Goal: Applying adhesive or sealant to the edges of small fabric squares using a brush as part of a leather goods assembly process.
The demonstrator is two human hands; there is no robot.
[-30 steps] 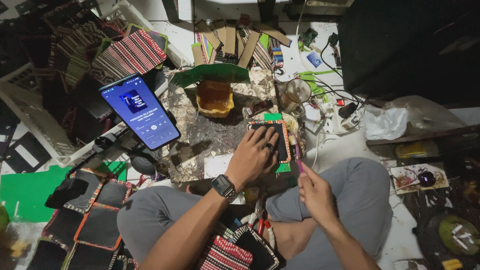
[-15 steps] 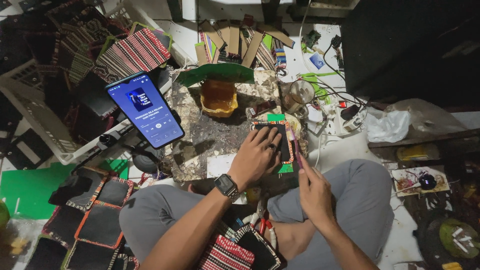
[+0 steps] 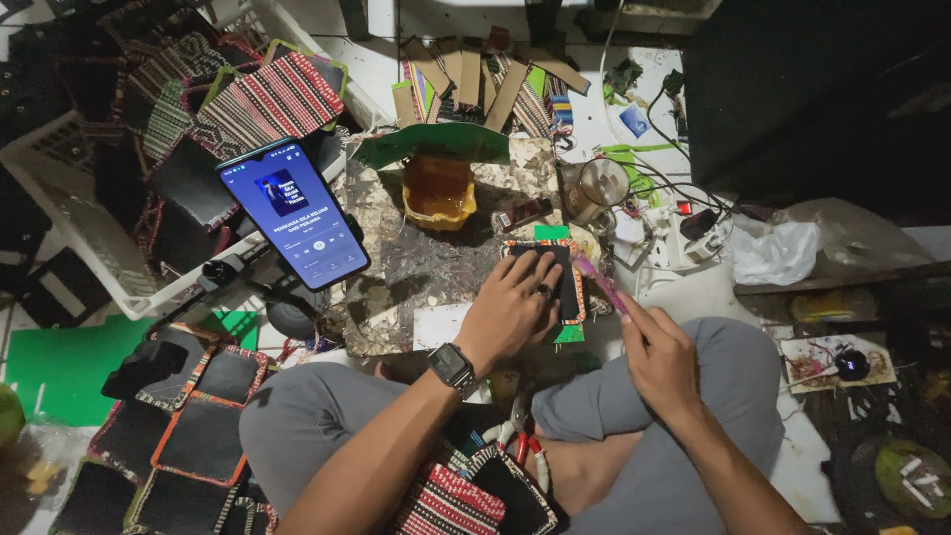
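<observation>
I sit cross-legged on the floor. My left hand [image 3: 515, 305], with a dark watch on its wrist, presses flat on a black rectangular piece with a striped woven border [image 3: 567, 282] that lies on a worn work board [image 3: 416, 267]. My right hand [image 3: 662, 359] grips a thin pink stick-like tool [image 3: 598, 281] whose tip touches the piece's right edge. A yellow tub of amber glue [image 3: 437, 190] stands at the far side of the board.
A lit smartphone [image 3: 293, 215] stands on a holder to the left. Striped woven pouches [image 3: 267, 99] fill a white basket at left. Black bordered panels [image 3: 198, 426] lie by my left knee. Red-handled pliers [image 3: 523, 443] rest between my legs. Cables and a tape roll [image 3: 602, 182] sit behind.
The view has shifted slightly. My left hand stays pressed on the piece, and my right hand has moved the pink tool a little along its right edge.
</observation>
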